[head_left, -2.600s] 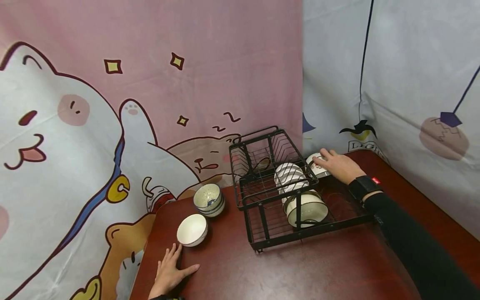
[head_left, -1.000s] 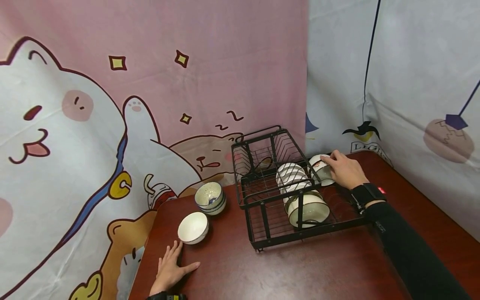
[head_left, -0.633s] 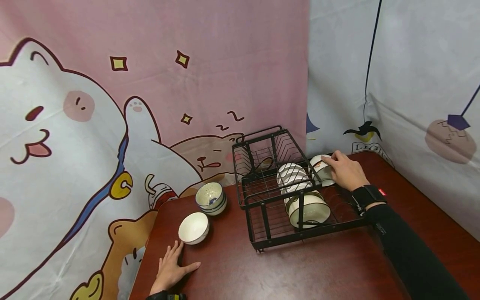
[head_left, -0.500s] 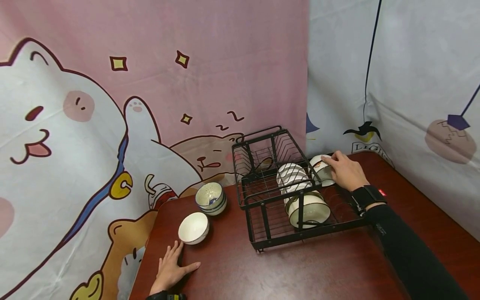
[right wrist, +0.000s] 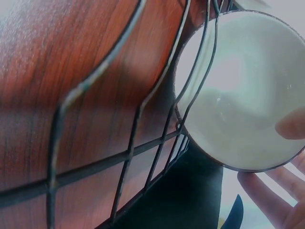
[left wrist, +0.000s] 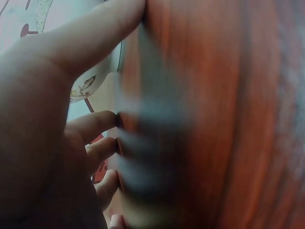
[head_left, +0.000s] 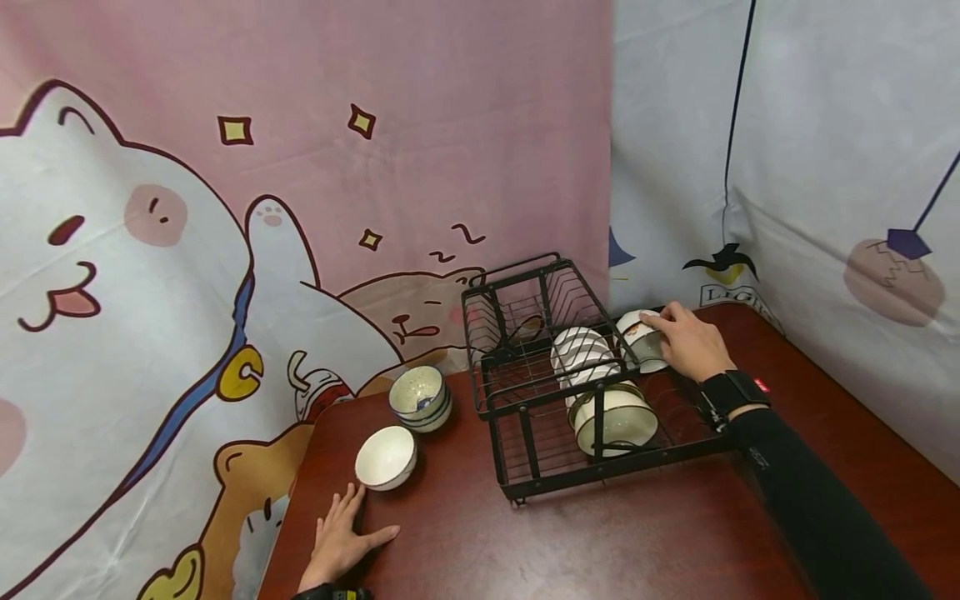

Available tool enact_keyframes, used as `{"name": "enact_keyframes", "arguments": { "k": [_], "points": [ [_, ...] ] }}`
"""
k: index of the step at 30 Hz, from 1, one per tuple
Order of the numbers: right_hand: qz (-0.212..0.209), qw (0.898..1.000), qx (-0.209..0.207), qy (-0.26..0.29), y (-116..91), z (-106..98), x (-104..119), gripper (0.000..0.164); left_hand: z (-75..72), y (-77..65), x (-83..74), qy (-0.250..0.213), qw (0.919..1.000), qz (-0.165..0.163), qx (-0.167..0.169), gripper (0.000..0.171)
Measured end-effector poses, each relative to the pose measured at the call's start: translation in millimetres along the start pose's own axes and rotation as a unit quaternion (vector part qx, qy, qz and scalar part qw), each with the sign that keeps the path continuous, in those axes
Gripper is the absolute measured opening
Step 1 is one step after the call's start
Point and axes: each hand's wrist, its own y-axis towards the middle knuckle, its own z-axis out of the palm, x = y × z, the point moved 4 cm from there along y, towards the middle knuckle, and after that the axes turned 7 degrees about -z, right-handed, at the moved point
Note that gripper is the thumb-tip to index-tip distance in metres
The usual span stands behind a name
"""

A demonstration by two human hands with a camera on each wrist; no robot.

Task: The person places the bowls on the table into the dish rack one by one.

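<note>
In the head view, my right hand [head_left: 693, 346] pinches the rim of a white bowl [head_left: 637, 335] with red decoration, thumb inside and fingers outside. That bowl stands on edge at the far right end of a black dish rack [head_left: 551, 482]; the right wrist view shows its white inside [right wrist: 238, 86] against the rack's wires [right wrist: 136, 114]. My left hand [head_left: 339, 537] rests on the table with fingers spread. Its fingertips are close to another white bowl [head_left: 386, 458]; whether they touch it cannot be told.
Behind the left bowl stands a stack of speckled blue-rimmed bowls [head_left: 420, 396]. Several white dishes [head_left: 581, 350] and a larger cream bowl [head_left: 617, 421] stand on edge in the rack's lower tier. The raised upper tier [head_left: 487, 412] covers the rack's left part. Printed cloth hangs behind the table.
Since the oldest frame, the bowl in my right hand has tipped onto its edge, and the hand has shifted slightly right. Over the last half second both hands stay nearly still.
</note>
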Motion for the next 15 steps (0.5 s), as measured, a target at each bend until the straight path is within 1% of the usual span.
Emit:
{"name": "enact_keyframes", "arguments": {
  "k": [2,4,6,9,11,13,15],
  "points": [
    [0.001,1.0,0.002,0.0,1,0,-1,0.059,-0.4,-0.3,-0.4,-0.002,1.0,0.001,0.001,0.133],
    [0.0,1.0,0.003,-0.002,1,0,-1,0.058,-3.3,-1.6,-3.0,0.001,1.0,0.003,-0.002,0.127],
    [-0.007,1.0,0.002,-0.011,3,-2,0,0.057,-8.5,-3.4,-6.4,-0.001,0.9999,0.002,-0.012,0.111],
    [-0.023,0.999,0.0,-0.03,6,-6,2,0.054,-21.2,-5.2,-12.9,-0.015,0.9989,-0.022,-0.038,0.078],
    [-0.029,0.999,0.002,-0.04,7,-9,4,0.053,-29.6,-5.3,-18.1,-0.048,0.9963,-0.041,-0.058,0.064],
    [-0.026,0.999,0.01,-0.038,7,-11,7,0.053,-34.6,-4.2,-23.4,-0.11,0.9902,-0.056,-0.066,0.064],
    [-0.019,0.999,0.016,-0.033,6,-12,8,0.054,-36.0,-3.0,-30.3,-0.175,0.981,-0.055,-0.063,0.07]
  ]
}}
